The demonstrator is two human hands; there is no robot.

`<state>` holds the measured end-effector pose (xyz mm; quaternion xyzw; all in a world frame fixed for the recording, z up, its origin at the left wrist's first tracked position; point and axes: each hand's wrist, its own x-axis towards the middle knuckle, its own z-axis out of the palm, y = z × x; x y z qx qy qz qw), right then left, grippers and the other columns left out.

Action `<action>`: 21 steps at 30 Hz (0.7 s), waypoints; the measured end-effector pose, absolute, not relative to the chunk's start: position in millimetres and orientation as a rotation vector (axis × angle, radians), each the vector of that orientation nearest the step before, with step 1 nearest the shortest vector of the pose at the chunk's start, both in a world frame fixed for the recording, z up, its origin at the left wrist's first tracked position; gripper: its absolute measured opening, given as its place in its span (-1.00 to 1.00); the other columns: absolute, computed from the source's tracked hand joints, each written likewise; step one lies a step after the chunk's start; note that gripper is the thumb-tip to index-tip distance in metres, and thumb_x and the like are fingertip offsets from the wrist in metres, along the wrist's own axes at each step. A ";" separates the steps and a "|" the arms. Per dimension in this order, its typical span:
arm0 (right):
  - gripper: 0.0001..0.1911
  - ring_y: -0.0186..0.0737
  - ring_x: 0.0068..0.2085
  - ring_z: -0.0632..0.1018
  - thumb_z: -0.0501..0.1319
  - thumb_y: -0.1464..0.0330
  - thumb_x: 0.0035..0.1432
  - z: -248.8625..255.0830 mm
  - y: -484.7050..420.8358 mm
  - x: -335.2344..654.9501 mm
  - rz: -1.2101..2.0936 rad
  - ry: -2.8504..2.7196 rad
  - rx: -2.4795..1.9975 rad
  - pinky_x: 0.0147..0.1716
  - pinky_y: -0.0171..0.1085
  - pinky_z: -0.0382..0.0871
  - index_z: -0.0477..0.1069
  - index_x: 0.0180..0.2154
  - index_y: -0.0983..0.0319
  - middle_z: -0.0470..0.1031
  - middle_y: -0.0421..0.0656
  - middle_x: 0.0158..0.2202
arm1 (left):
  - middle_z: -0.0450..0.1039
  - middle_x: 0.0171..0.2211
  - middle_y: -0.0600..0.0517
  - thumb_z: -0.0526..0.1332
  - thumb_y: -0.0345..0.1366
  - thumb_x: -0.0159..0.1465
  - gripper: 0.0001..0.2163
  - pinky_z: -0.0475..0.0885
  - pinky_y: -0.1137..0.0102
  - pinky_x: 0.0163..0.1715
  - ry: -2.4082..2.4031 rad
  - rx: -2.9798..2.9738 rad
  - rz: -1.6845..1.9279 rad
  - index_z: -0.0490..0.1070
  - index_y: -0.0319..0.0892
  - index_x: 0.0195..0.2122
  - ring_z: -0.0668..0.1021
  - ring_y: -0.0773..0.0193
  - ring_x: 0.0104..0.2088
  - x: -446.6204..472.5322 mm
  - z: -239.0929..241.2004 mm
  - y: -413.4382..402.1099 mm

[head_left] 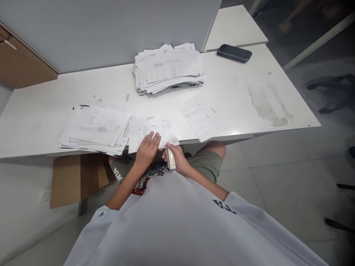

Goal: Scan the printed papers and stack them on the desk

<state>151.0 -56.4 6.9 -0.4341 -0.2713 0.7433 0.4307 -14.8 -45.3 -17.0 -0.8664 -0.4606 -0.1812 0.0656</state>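
Head view: left hand (148, 148) flat, fingers spread, pinning printed sheet (153, 132) at worktop (41, 118) near edge. Right hand (177, 159), grip clamped on pale stapler (170, 158), just beside sheet's corner. Stapling step, apparently; next calls for corner between stapler's halves, then squeeze.

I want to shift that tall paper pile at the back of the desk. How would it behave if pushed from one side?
The tall paper pile is loose and unevenly stacked, edges fanned out, so it would probably shear and spread rather than slide whole. The white desk looks smooth, so bottom sheets likely slip easily. Single sheets look thin and floppy.
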 end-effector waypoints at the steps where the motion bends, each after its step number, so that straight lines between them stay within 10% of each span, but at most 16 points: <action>1: -0.57 -0.34 -0.66 0.34 0.24 -0.01 0.00 7.5 -56.6 151.3 1.870 -0.672 -1.070 -0.64 -0.33 0.20 0.43 -0.48 0.25 0.38 -0.20 -0.68 | 0.29 0.23 -0.17 -0.05 -0.48 0.40 -0.55 0.23 0.06 0.28 -1.402 -2.617 -0.547 0.14 -0.24 0.31 0.13 0.05 0.34 -15.1 -17.7 -45.0; 10: -0.53 -0.31 -0.54 0.49 0.41 0.12 -0.14 15.3 -61.7 145.5 1.951 -0.379 -1.096 -0.73 -0.38 0.28 0.35 -0.23 0.19 0.55 -0.15 -0.32 | 0.12 0.32 -0.15 0.00 -0.51 0.35 -0.48 0.20 -0.02 0.27 -1.275 -2.615 -0.488 0.11 -0.12 0.34 0.01 0.01 0.37 -26.3 -6.9 -46.5; 21: -0.62 -0.32 -0.60 0.43 0.35 0.20 -0.04 8.4 -49.8 140.4 1.960 -0.324 -0.883 -0.68 -0.39 0.29 0.39 -0.21 0.25 0.47 -0.23 -0.57 | 0.12 0.33 -0.16 -0.08 -0.63 0.26 -0.29 0.27 0.00 0.23 -1.125 -2.752 -0.463 -0.18 -0.06 0.41 0.05 0.03 0.37 -40.0 -1.6 -41.7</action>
